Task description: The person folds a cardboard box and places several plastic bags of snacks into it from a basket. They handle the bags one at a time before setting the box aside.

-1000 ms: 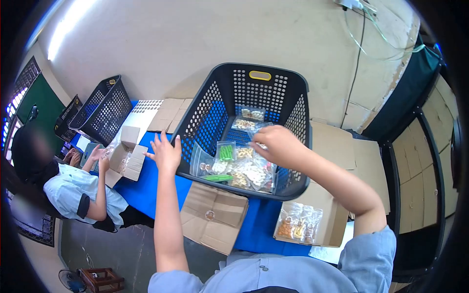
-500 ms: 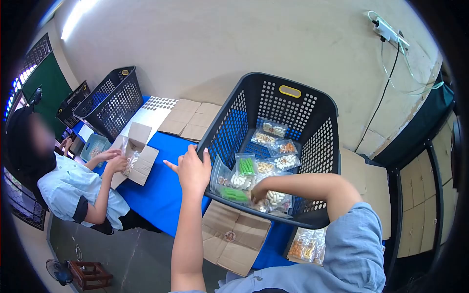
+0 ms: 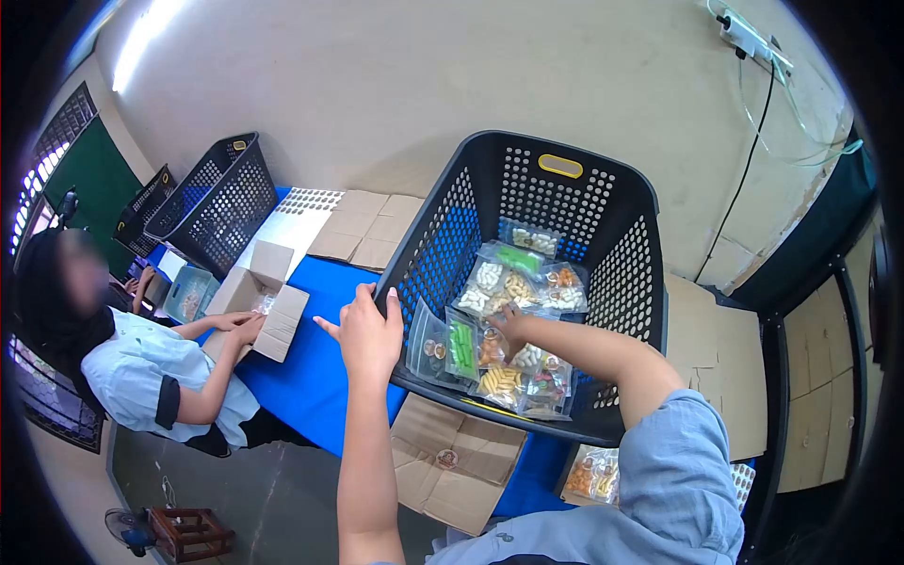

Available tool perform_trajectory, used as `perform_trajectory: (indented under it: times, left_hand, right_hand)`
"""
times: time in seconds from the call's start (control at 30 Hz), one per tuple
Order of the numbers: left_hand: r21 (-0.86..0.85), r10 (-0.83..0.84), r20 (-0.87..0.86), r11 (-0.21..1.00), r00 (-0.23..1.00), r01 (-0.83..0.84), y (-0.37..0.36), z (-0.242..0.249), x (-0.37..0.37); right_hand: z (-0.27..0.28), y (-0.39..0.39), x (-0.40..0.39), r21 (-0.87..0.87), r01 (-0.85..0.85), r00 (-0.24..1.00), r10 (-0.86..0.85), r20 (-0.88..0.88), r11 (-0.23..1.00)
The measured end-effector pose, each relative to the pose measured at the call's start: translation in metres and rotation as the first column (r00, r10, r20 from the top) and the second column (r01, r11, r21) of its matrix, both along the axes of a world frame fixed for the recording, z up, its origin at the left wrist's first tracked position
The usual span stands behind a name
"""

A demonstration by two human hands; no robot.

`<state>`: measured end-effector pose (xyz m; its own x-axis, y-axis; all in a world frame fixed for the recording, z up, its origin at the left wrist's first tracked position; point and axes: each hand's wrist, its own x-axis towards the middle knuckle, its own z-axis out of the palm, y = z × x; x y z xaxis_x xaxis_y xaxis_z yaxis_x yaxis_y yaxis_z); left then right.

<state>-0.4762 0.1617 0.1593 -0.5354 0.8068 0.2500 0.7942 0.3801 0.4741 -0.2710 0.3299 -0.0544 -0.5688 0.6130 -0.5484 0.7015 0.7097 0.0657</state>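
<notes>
A large black perforated basket (image 3: 650, 250) stands in front of me. My left hand (image 3: 369, 334) holds its left rim, thumb along the edge and little finger sticking out. Inside, my right hand (image 3: 507, 330) reaches down onto the clear packets with its fingers apart, touching a packet of orange-brown pieces (image 3: 490, 347). Around it lie a packet of green sticks (image 3: 461, 348), a packet of yellow pieces (image 3: 500, 384), a packet of white pieces (image 3: 489, 275) and another green packet (image 3: 518, 259). Some packets are partly covered by my hand and forearm.
Flattened cardboard (image 3: 452, 461) lies at the near edge of the blue-covered table (image 3: 325, 282). Beside the basket's near right corner is a box of packets (image 3: 593, 474). At left, a co-worker (image 3: 160, 377) has both hands in an open carton (image 3: 282, 320); more black baskets (image 3: 212, 202) stand beyond.
My right hand has moved up and away from the basket's near side. The packets under it are rearranged, with a green one now farther back. My left hand stays on the rim.
</notes>
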Motion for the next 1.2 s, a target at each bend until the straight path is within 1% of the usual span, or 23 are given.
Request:
perform_trajectory:
  times: [0.07,0.13,0.17,0.2,0.27,0.33,0.4,0.43,0.5,0.53,0.6,0.63,0.67,0.73,0.77,0.8,0.87,0.9,0.93,1.0,1.07,1.13,1.2]
  left_hand:
    - [-0.023,0.005,-0.012,1.0,1.0,-0.005,0.002,-0.004,-0.002]
    - [-0.014,0.016,-0.035,1.0,0.999,-0.017,0.002,-0.005,-0.002]
    - [-0.027,0.007,-0.021,1.0,1.0,-0.008,0.002,-0.003,-0.001]
    - [-0.037,0.0,-0.007,0.999,1.0,0.0,0.002,0.0,0.0]
    - [-0.043,0.0,-0.017,0.999,1.0,-0.001,0.002,-0.001,-0.002]
    - [-0.045,0.003,-0.029,0.999,1.0,-0.005,0.002,-0.004,-0.002]
    - [-0.01,0.002,-0.036,1.0,0.999,-0.002,0.001,-0.005,-0.001]
    - [-0.02,0.019,0.023,1.0,1.0,-0.018,0.0,0.0,-0.001]
    - [0.024,0.055,0.086,0.998,0.995,-0.058,-0.001,-0.001,-0.001]
    - [0.031,0.049,0.086,0.998,0.995,-0.052,0.001,-0.007,-0.003]
    - [0.271,0.065,-0.018,0.961,0.998,-0.058,0.002,-0.014,-0.005]
    - [0.311,0.048,0.08,0.948,0.996,-0.07,-0.001,-0.006,-0.002]
    - [0.522,-0.163,0.306,0.853,0.938,-0.022,0.002,-0.013,-0.012]
    - [0.724,-0.182,0.304,0.682,0.935,-0.103,-0.009,-0.007,-0.005]
    - [0.759,-0.215,0.317,0.641,0.924,-0.111,-0.019,0.0,0.01]
    - [0.801,-0.294,0.343,0.587,0.892,-0.114,-0.029,0.008,0.032]
    - [0.825,-0.521,0.367,0.565,0.771,-0.011,-0.056,0.027,0.085]
    - [0.79,-0.608,0.378,0.605,0.698,0.1,-0.067,0.03,0.108]
    - [0.745,-0.677,0.394,0.632,0.622,0.215,-0.076,0.035,0.134]
    - [0.629,-0.74,0.333,0.636,0.584,0.447,-0.075,0.021,0.173]
    - [0.612,-0.771,0.415,0.629,0.483,0.479,-0.063,0.012,0.203]
    - [0.577,-0.721,0.54,0.693,0.435,0.432,-0.054,0.012,0.221]
    - [0.666,-0.747,0.57,0.664,0.343,0.341,-0.055,0.016,0.233]
  right_hand:
    - [-0.003,-0.005,0.002,-0.091,-0.005,0.998,0.0,-0.062,0.996]
    - [-0.003,-0.007,0.004,-0.023,-0.125,0.992,0.125,0.0,0.992]
    - [-0.003,0.002,0.0,-0.113,-0.238,0.969,0.244,0.043,0.965]
    - [-0.005,0.005,-0.001,-0.111,-0.243,0.968,0.249,0.04,0.964]
    - [-0.008,0.012,0.0,-0.235,-0.484,0.841,0.522,0.14,0.843]
    - [0.029,0.001,0.008,-0.274,-0.527,0.808,0.574,0.131,0.805]
    - [0.066,-0.012,0.024,-0.27,-0.555,0.822,0.569,-0.027,0.787]
    - [0.094,-0.022,0.032,-0.191,-0.451,0.892,0.438,-0.108,0.872]
    - [0.139,-0.034,0.05,0.042,-0.393,0.895,0.393,-0.209,0.918]
    - [0.165,-0.042,0.059,0.142,-0.363,0.878,0.389,-0.278,0.921]
    - [0.215,-0.064,0.089,0.179,-0.233,0.781,0.293,-0.551,0.956]
    - [0.234,-0.077,0.106,0.217,-0.191,0.702,0.287,-0.651,0.957]
    - [0.25,-0.09,0.122,0.249,-0.143,0.611,0.284,-0.739,0.958]
    - [0.282,-0.127,0.156,0.325,-0.06,0.543,0.304,-0.782,0.944]
    - [0.292,-0.144,0.172,0.391,0.019,0.474,0.336,-0.814,0.92]
    - [0.298,-0.157,0.185,0.396,0.033,0.48,0.333,-0.812,0.918]
    - [0.306,-0.183,0.213,0.369,0.087,0.477,0.287,-0.831,0.925]
    - [0.31,-0.193,0.224,0.322,0.085,0.546,0.226,-0.807,0.943]
    - [0.309,-0.199,0.234,0.322,0.097,0.552,0.218,-0.805,0.942]
    - [0.301,-0.203,0.249,0.359,0.031,0.604,0.268,-0.75,0.933]
    - [0.288,-0.19,0.256,0.309,0.04,0.639,0.213,-0.739,0.95]
    - [0.275,-0.175,0.256,0.25,0.024,0.55,0.196,-0.812,0.968]
    - [0.279,-0.177,0.263,0.258,0.075,0.488,0.19,-0.852,0.963]
